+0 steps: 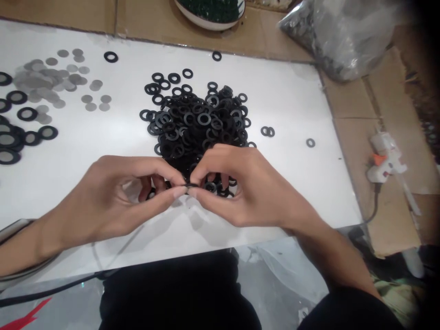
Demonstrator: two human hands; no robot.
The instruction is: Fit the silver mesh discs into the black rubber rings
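My left hand [120, 197] and my right hand [240, 185] meet at their fingertips just above the white board [292, 101]. Both pinch one thin black ring [191, 185], held edge-on between thumbs and forefingers. Right behind my hands lies a big heap of black rubber rings [199, 123], with some rings under my right fingers. To the left lie several grey round mesh discs [51, 85] and black rings fitted with mesh [17, 133].
A white glue gun [387, 158] lies on cardboard at the right, its cord running down. A clear plastic bag of parts [337, 32] sits at the back right, a white bowl [209, 13] at the back. Single rings [310, 142] are scattered about the board.
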